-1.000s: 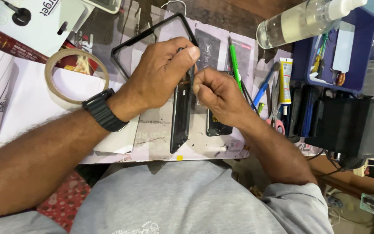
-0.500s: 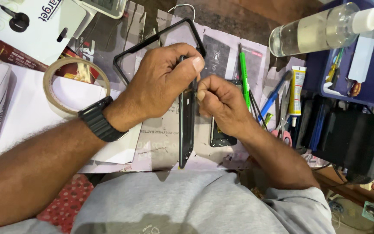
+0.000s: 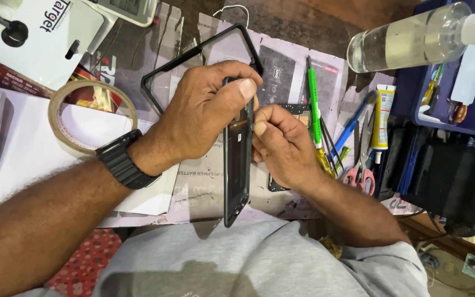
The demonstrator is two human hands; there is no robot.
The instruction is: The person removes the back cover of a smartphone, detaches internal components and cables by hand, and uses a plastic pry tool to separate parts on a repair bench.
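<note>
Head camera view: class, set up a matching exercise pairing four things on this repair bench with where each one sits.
Things:
1. Black phone frame
2. Tan roll of tape
3. Clear plastic bottle with white cap
4. Green-handled screwdriver

Places:
A. top right, lying on its side
B. left, on white paper
C. centre, gripped edge-on by the left hand, right hand touching it
D. just right of the right hand

Pairs: 1-C, 2-B, 3-A, 4-D

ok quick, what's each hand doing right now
Left hand: closed on the top of the dark phone body, held on edge.
Right hand: fingers pinched together against the phone body's side; whether it holds anything small cannot be told.
</note>
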